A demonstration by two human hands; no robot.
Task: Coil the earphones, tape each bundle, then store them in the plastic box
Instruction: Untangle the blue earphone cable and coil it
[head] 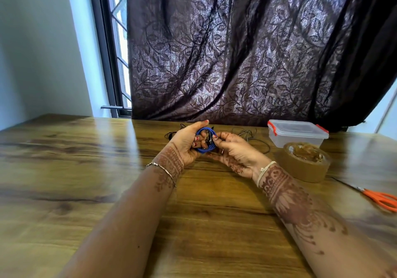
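At table centre, head view: left hand has its fingers curled through and round the blue earphone coil, thumb over the top arc. Right hand pinches the coil's 3 o'clock edge between thumb and forefinger. A dark part sits inside the loop; I cannot tell whether it is a plug or the earbuds. The coil is held just above the wooden table, not resting on it.

Handling, judged:
- Cable looks thin, soft and very light, so weight is no problem.
- It looks springy. Loops are likely to fan open if the grasp loosens before tape goes on.
- The jacket may slip, so pinch across all strands at one spot rather than holding one loop.
- Best hold is probably the left hand keeping the bundle flat at its 9 o'clock side, leaving the 3 o'clock side bare for tape.
- Avoid pulling at the earbud and plug joints, which are likely the weak points.

Around the hands:
- Roll of brown packing tape at 3 o'clock, near the right wrist.
- Clear plastic box with red clips at 2 o'clock, lid on.
- Orange scissors at 4 o'clock, well apart.
- Loose black earphones at 11 o'clock, just behind the left hand.
- Grey earphone cable at 1 o'clock, uncoiled.

No tape on the blue bundle yet.
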